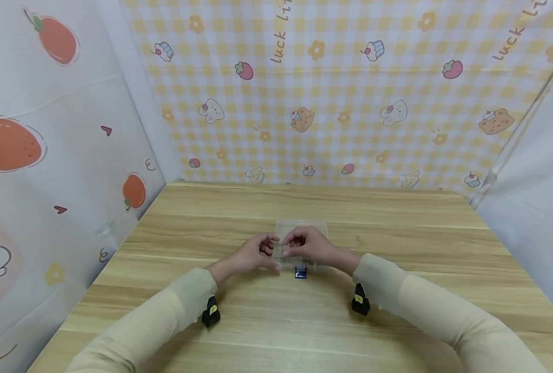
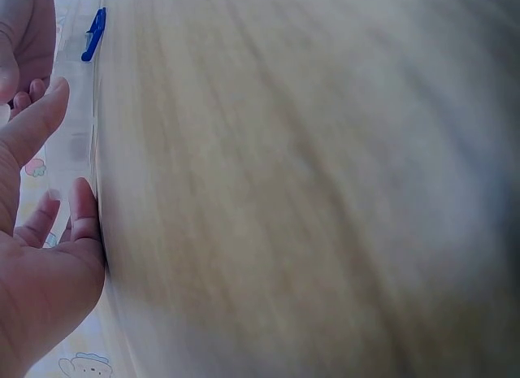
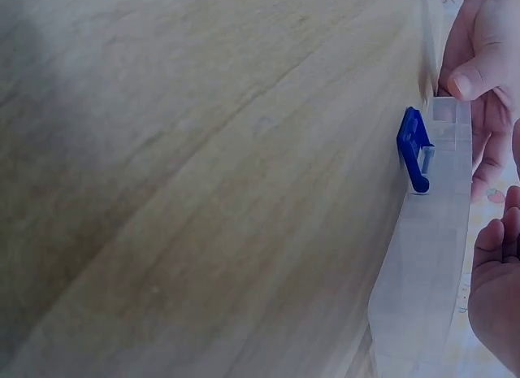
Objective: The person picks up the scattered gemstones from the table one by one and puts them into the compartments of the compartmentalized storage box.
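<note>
A clear plastic compartment box (image 1: 322, 229) with a blue latch (image 3: 414, 149) lies on the table, its lid raised open at the back. Around the box's left end, my left hand (image 1: 253, 254) holds it, thumb by the front corner and fingers curved at the side. My right hand (image 1: 314, 245) reaches over the box from the right, fingers bent, thumb and index finger close together above the left compartments. Whether something small sits between those fingertips is too small to tell. The right hand hides much of the box's interior.
On the wooden table (image 1: 257, 326), a small tan ring-like item (image 1: 357, 238) lies right of the box, with a tiny pale piece (image 1: 352, 250) by the right wrist. A patterned curtain (image 1: 323, 93) hangs behind the table's far edge.
</note>
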`<state>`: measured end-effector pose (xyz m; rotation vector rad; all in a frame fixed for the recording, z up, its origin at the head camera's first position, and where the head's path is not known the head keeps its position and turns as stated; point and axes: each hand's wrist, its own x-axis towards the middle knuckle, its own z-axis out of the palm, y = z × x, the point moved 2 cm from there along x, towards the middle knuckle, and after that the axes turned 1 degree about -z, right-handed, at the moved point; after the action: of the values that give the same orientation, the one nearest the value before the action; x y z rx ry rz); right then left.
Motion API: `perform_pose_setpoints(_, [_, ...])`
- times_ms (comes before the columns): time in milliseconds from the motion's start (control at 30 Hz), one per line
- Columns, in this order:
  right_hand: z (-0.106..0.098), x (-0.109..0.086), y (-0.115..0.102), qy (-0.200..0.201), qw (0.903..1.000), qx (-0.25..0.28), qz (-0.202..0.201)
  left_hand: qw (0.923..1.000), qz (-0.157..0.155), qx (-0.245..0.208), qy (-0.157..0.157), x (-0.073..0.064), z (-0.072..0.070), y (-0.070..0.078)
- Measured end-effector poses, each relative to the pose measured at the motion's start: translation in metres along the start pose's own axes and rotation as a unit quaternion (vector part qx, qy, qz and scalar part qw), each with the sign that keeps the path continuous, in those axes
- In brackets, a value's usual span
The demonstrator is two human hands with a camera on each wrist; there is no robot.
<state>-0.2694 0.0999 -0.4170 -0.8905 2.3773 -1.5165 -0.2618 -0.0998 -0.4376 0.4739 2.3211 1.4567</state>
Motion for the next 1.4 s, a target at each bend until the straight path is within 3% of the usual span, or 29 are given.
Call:
perform_pose_setpoints(500, [0.004, 0.002, 0.0, -0.007, 0.9991, -0.04, 0.012, 1.0, 0.003, -0.005, -0.008, 0.001, -0.001, -0.002])
perform_pose_setpoints(1300, [0.008, 0.003, 0.001, -0.016, 0.9988, -0.047, 0.002, 0.9999, 0.006, -0.005, -0.008, -0.001, -0.001, 0.002])
perform_pose_setpoints(1400, [0.006, 0.002, -0.001, -0.012, 0.9986, -0.051, 0.002, 0.9999, 0.008, -0.007, -0.008, -0.006, -0.001, 0.011])
